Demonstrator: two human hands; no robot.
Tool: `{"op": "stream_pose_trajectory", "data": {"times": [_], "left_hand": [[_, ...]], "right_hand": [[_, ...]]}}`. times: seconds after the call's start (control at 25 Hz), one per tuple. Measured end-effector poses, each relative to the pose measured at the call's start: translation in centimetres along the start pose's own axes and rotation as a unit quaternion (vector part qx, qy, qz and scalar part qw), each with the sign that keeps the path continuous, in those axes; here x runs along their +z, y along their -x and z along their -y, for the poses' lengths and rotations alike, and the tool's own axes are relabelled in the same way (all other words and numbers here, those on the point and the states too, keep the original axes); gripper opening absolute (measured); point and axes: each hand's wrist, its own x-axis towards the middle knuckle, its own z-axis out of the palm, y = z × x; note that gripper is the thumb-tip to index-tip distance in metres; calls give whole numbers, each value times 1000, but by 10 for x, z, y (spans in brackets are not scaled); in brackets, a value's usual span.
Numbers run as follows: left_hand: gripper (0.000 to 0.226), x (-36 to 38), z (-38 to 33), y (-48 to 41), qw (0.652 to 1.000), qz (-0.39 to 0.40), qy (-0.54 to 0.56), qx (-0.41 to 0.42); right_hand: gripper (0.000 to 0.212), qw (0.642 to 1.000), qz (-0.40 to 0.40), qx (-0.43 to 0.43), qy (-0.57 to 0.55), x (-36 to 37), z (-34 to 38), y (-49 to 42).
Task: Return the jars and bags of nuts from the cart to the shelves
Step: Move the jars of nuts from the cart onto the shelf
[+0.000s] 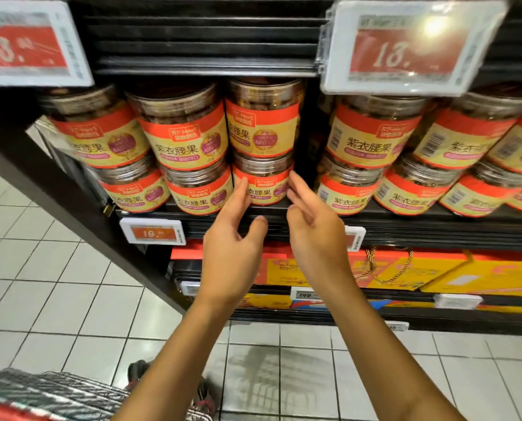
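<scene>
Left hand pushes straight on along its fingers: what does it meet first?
The lower cashew jar in the middle stack. The fingertips of the left hand look to be right at the left edge of its label, though contact is hard to confirm.

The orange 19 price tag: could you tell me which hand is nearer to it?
Left. The left hand is just right of the price tag; the right hand is beyond it, farther right.

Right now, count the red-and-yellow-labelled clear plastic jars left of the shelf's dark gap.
6: top jars left, middle, right; bottom jars left, middle, right. More may hide behind.
</scene>
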Motion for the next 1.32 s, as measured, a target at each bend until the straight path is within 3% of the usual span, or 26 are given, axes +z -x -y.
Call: {"op": "stream_pose_trajectory", "data": {"times": [0.24, 0.44, 0.56, 0.88, 0.96, 1.04, 1.12, 1.24, 1.32], "left_hand": [[51, 25, -5, 14, 997, -55, -54, 11], [61, 76, -21, 4, 999, 39, -5, 31], [64, 84, -18, 2, 999, 31, 14, 41], [60, 66, -17, 0, 997, 18, -59, 47], [55, 73, -19, 7, 997, -21, -58, 44], [45, 82, -19, 19, 997, -55, -47, 32], [43, 103, -24, 25, 1000, -8, -12, 26], [53, 143, -30, 16, 997, 72, 2, 38], [62, 161, -32, 7, 997, 70, 12, 41]], "right_hand": [[48, 981, -195, -15, -13, -67, -9, 31], [53, 993, -115, 21, -17, -80, -12, 2], [50, 992, -127, 7, -15, -79, -14, -5], [50, 999, -50, -3, -19, -68, -14, -5], [46, 996, -86, -22, -7, -83, -15, 5], [42, 982, -177, -60, 0, -105, -17, 18], [45, 969, -238, -59, 7, -132, -22, 21], [54, 978, -206, 2, 27, -155, -31, 3], [55, 985, -168, 10, 25, -156, -32, -9]]}}
